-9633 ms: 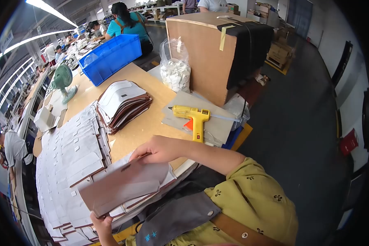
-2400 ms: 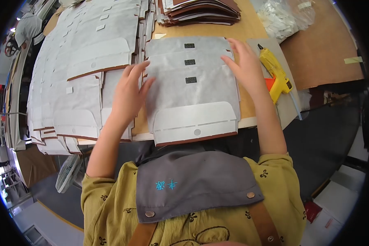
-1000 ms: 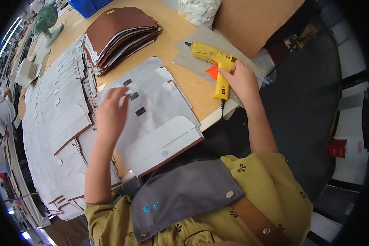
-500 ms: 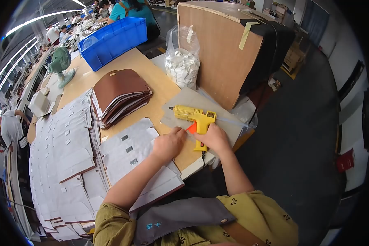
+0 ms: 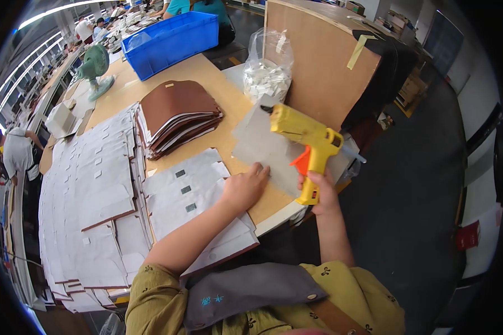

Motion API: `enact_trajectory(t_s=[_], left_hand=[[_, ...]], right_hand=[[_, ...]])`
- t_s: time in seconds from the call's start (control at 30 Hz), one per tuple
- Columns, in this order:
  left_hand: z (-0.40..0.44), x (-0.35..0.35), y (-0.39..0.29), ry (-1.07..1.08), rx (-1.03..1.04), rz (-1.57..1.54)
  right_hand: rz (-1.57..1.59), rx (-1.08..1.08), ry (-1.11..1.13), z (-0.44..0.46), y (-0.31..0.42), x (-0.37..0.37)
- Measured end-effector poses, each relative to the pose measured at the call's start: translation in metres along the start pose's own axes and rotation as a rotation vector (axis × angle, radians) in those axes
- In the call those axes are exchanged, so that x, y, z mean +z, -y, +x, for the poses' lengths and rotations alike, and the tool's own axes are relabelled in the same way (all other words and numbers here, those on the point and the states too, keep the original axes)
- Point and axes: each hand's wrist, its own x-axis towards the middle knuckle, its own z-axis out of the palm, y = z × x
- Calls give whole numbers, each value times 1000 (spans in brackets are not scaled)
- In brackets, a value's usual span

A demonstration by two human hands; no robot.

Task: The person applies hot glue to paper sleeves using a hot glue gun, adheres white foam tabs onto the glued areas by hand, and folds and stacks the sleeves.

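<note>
My right hand (image 5: 325,192) is closed around the handle of a yellow hot glue gun (image 5: 304,128), which is raised over the table's right corner. Its dark nozzle points to the upper left, the orange trigger faces left, and a clear glue stick juts from the back. My left hand (image 5: 245,188) rests on the tabletop with its fingers stretched forward, at the edge of a grey sheet (image 5: 257,142); nothing shows in it. Left of that hand lies a white-faced panel (image 5: 207,170) with several small dark rectangles on it.
Overlapping white panels (image 5: 103,195) cover the table's left side. Behind them are a stack of brown pieces (image 5: 179,106), a blue crate (image 5: 173,44) and a green fan (image 5: 95,67). A bag of white pieces (image 5: 268,72) stands beside a wooden box (image 5: 318,61). Other people work farther back.
My right hand has lifted the glue gun and tilted it, moving it right and closer. My left hand has come away from the gun's trigger area onto the tabletop. The view has shifted slightly.
</note>
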Motion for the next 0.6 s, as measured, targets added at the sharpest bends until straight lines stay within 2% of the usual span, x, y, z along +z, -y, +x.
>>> enact_trajectory(t_s=[0.07, 0.1, 0.23, 0.3, 0.37, 0.4, 0.43, 0.47, 0.53, 0.57, 0.6], left_hand=[[7, -1, -2, 71, -53, 9], [11, -2, -2, 148, -95, 14], [12, 17, 2, 130, -128, -32], [13, 16, 5, 21, -89, -62], [19, 21, 12, 43, -91, -78], [18, 20, 12, 55, -85, -83], [12, 21, 11, -83, -118, -152], [7, 14, 13, -73, -143, -165], [-16, -3, 18, -244, -12, -251], [-31, -10, 20, -228, -49, -260], [-48, -19, 25, -237, 2, -287]], right_hand=[[115, -115, 142, -9, 13, 9], [150, -101, 174, -13, 19, 14], [275, -70, 301, -10, 9, 2], [388, -105, 347, -16, 13, 9], [499, -151, 401, -24, 23, 15], [572, -150, 517, -28, 30, 13], [647, -143, 633, -31, 38, 11], [644, -157, 659, -34, 46, 11], [592, -184, 642, -44, 60, 7], [573, -187, 688, -48, 67, 8], [561, -151, 768, -46, 71, 0]])
